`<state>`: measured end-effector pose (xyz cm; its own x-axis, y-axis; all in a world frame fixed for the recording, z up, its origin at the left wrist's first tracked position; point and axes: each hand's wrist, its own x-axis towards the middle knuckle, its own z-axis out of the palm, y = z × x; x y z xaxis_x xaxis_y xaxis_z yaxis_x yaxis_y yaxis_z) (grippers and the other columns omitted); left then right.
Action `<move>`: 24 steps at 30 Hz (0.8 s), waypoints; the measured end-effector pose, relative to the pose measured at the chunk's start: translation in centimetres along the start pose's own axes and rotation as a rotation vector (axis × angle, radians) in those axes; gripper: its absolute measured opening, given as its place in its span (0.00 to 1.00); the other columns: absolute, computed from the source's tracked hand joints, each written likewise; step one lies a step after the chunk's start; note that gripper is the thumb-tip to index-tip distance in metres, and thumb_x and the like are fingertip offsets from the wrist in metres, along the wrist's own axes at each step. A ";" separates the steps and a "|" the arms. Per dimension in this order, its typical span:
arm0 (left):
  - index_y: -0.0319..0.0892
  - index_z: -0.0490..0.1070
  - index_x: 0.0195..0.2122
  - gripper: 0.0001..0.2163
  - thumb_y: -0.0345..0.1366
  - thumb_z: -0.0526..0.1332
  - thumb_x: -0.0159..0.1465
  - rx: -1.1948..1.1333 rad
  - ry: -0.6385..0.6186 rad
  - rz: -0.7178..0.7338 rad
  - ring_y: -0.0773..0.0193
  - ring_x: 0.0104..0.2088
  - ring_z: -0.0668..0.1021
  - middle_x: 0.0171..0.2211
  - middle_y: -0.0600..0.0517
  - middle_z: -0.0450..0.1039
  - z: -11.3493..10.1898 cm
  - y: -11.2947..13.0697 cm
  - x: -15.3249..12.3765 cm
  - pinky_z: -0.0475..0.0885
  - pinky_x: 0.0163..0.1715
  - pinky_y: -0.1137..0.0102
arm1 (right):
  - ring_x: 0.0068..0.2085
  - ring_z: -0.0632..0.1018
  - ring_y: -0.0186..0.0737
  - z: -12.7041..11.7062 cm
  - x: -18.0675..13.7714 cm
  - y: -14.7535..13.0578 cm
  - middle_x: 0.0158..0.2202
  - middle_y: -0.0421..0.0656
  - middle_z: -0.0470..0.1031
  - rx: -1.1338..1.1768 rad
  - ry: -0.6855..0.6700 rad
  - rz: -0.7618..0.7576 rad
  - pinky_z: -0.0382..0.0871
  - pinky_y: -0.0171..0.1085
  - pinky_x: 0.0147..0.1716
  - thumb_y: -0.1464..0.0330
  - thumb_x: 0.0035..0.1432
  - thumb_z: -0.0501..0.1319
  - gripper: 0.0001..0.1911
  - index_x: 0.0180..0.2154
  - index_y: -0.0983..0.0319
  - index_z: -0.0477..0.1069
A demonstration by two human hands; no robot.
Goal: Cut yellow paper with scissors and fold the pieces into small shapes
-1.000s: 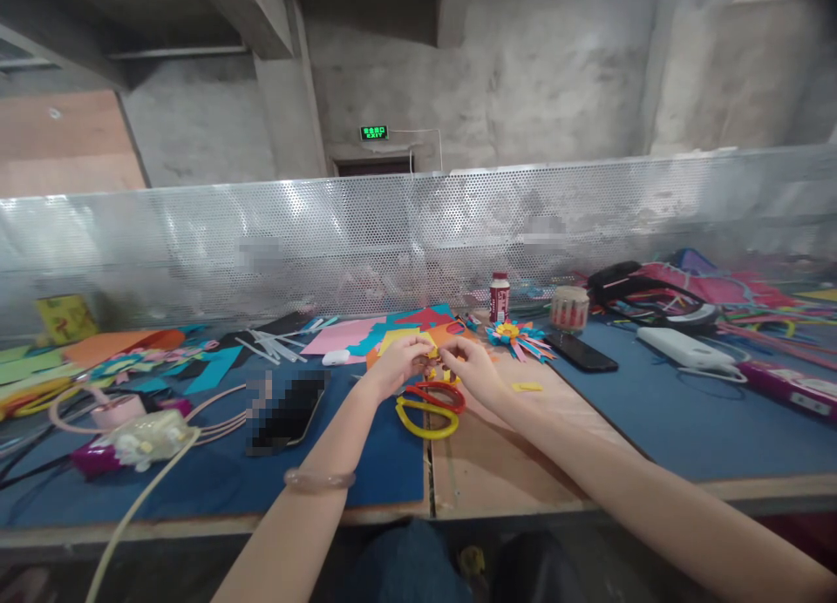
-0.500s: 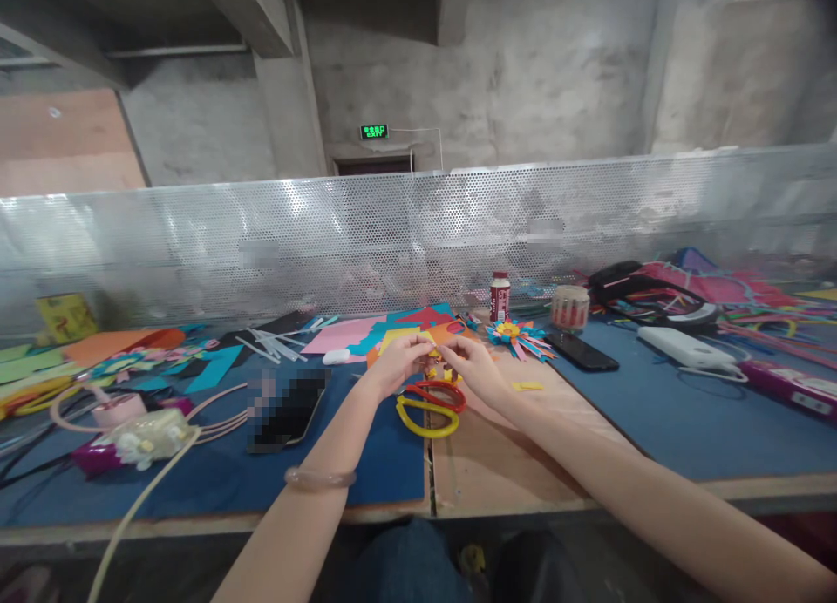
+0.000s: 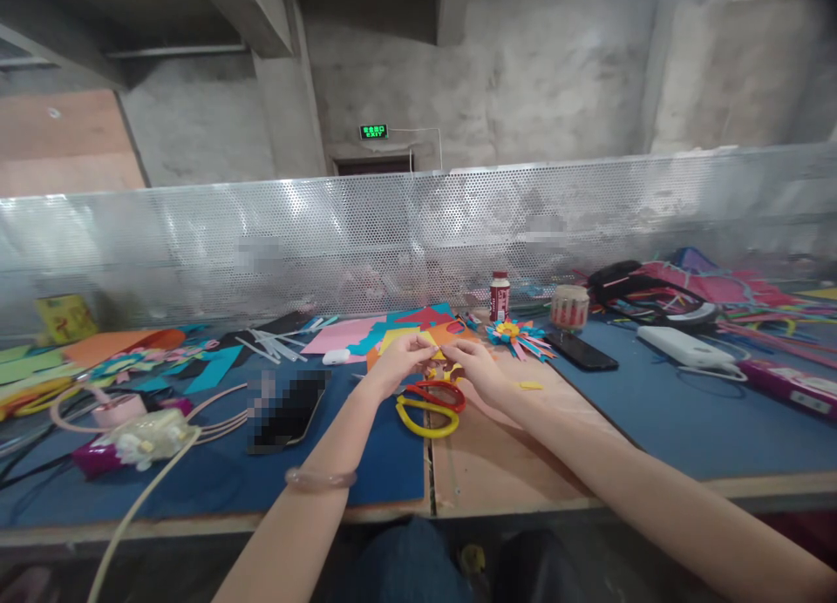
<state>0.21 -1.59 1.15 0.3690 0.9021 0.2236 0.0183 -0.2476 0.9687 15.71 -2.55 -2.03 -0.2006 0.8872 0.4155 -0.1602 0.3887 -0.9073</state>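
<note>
My left hand (image 3: 398, 364) and my right hand (image 3: 479, 367) meet at the middle of the table, fingers pinched together on a small yellow paper piece (image 3: 439, 355) held between them. Just below the hands lie scissors (image 3: 430, 406) with red and yellow handles. A finished paper flower (image 3: 516, 333) in blue, pink and yellow lies to the right of my right hand. Sheets of coloured paper (image 3: 392, 331) are spread behind the hands. A clear bracelet (image 3: 319, 478) sits on my left wrist.
A dark phone (image 3: 288, 409) lies left of my left arm, another phone (image 3: 581, 350) to the right. A red-capped glue bottle (image 3: 500, 297) and a tape roll (image 3: 568, 308) stand at the back. Cables, a white power bank (image 3: 680, 347) and paper scraps crowd both sides. A perforated metal screen (image 3: 261, 237) bounds the table.
Both hands stay together over the scissors; the fingers have shifted slightly on the small paper piece. Nothing else has moved.
</note>
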 end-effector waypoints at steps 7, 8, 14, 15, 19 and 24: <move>0.39 0.68 0.27 0.09 0.39 0.63 0.50 0.070 0.049 0.024 0.69 0.26 0.73 0.23 0.53 0.70 -0.3 0.0 0.0 0.67 0.26 0.75 | 0.30 0.72 0.35 -0.4 0.4 -0.3 0.30 0.45 0.73 -0.049 -0.041 0.019 0.64 0.34 0.28 0.58 0.47 0.59 0.15 0.29 0.65 0.71; 0.39 0.68 0.27 0.08 0.38 0.63 0.50 0.077 0.055 0.022 0.69 0.26 0.73 0.23 0.53 0.70 -0.3 0.0 0.0 0.67 0.26 0.74 | 0.30 0.72 0.35 -0.5 0.4 -0.4 0.30 0.45 0.73 -0.067 -0.039 0.018 0.64 0.34 0.28 0.58 0.46 0.59 0.15 0.29 0.64 0.71; 0.39 0.69 0.27 0.09 0.38 0.64 0.49 0.090 0.090 0.012 0.69 0.25 0.73 0.22 0.53 0.71 -0.2 0.0 0.1 0.68 0.28 0.73 | 0.28 0.71 0.33 -0.7 0.7 -0.3 0.28 0.43 0.72 -0.145 -0.039 0.019 0.63 0.33 0.27 0.58 0.47 0.59 0.15 0.28 0.65 0.70; 0.39 0.69 0.27 0.09 0.38 0.64 0.49 0.089 0.093 0.013 0.69 0.24 0.73 0.22 0.52 0.71 -0.2 0.0 0.1 0.68 0.28 0.73 | 0.28 0.71 0.33 -0.7 0.7 -0.4 0.28 0.42 0.72 -0.154 -0.046 0.013 0.63 0.33 0.27 0.58 0.47 0.59 0.15 0.28 0.65 0.69; 0.38 0.70 0.27 0.10 0.39 0.65 0.49 0.104 0.085 0.008 0.68 0.25 0.74 0.22 0.51 0.72 -0.2 0.1 0.1 0.68 0.28 0.72 | 0.26 0.69 0.31 -0.4 0.3 -0.8 0.26 0.41 0.70 -0.223 -0.053 -0.040 0.61 0.32 0.25 0.59 0.49 0.57 0.14 0.27 0.65 0.68; 0.38 0.70 0.28 0.10 0.39 0.64 0.49 0.104 0.076 -0.030 0.67 0.26 0.75 0.24 0.50 0.73 -0.2 0.1 0.1 0.69 0.29 0.72 | 0.25 0.68 0.31 -0.2 0.0 -1.1 0.24 0.40 0.69 -0.295 -0.031 -0.095 0.60 0.31 0.23 0.61 0.51 0.55 0.12 0.26 0.63 0.67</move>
<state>0.04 -1.50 1.29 0.2951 0.9329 0.2064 0.1259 -0.2521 0.9595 16.06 -2.92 -1.04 -0.2278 0.8374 0.4969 0.1066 0.5287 -0.8421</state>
